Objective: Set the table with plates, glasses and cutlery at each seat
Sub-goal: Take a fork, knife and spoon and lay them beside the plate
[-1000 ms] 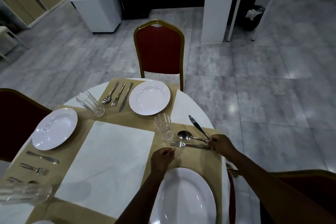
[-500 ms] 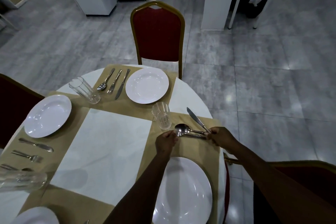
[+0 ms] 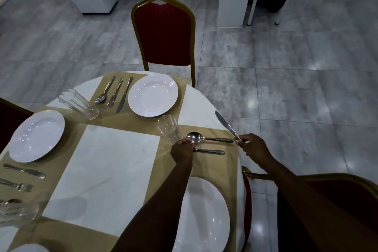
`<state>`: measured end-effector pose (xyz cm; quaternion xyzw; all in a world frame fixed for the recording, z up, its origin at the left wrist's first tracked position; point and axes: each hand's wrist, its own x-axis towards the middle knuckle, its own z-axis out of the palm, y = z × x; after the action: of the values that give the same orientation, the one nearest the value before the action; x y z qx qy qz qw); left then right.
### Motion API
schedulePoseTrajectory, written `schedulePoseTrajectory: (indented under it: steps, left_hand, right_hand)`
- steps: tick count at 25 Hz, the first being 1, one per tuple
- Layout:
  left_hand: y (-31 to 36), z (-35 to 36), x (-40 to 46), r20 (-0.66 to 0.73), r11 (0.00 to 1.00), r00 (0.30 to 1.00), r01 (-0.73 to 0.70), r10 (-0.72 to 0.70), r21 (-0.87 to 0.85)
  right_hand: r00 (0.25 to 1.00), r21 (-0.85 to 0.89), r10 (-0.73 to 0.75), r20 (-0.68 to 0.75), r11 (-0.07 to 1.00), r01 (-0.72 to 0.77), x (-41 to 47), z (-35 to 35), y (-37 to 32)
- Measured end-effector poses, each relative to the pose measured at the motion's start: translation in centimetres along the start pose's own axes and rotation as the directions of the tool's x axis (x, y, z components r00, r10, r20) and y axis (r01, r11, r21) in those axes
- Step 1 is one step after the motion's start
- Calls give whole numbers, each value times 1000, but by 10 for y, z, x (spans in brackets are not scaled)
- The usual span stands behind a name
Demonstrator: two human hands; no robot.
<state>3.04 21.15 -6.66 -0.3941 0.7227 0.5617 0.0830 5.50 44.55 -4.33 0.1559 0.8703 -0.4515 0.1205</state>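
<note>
- The knife is pinched at its handle end by the right hand, blade raised past the table edge; a slack pinch could drop it to the floor
- The left hand fingers are curled over the fork head, just beside the spoon
- The glass stands just beyond those fingers and could be toppled

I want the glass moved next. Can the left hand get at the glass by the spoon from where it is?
Probably yes: the left hand sits right beside the glass, nothing between them, though its fingers are on the fork.
</note>
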Motion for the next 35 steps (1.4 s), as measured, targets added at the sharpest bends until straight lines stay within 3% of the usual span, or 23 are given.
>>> schedulePoseTrajectory:
  steps: [6,11,15,16,20,26,31,35]
  left_hand:
    - [4,0,-2,-87,977,994,-45,64,209]
    - [9,-16,-18,-20,988,999,-30,33,153]
    - [21,-41,-34,298,962,955,72,9,-262]
    - [21,-49,-37,335,956,942,68,33,-285]
    - [18,-82,-42,336,987,940,-4,58,-160]
    - [-9,-117,-28,305,989,952,71,-27,-133]
    - [-35,-113,-13,283,997,956,71,-78,35]
    - [-44,-108,-3,207,972,978,-54,5,228]
  right_hand:
    - [990,-158,-126,69,978,136,-14,-6,16]
    - [981,-99,-152,119,981,164,-29,2,7]
    - [958,-49,-189,216,978,204,-45,15,-8]
    - [948,-50,-195,252,976,214,-50,20,-11]
    - [926,-58,-212,313,969,241,-65,38,-20]
    - [917,-253,-328,228,890,381,-72,66,-16]
    - [894,-329,-384,230,834,443,-67,87,10]
    - [868,-346,-444,224,796,497,-62,95,28]
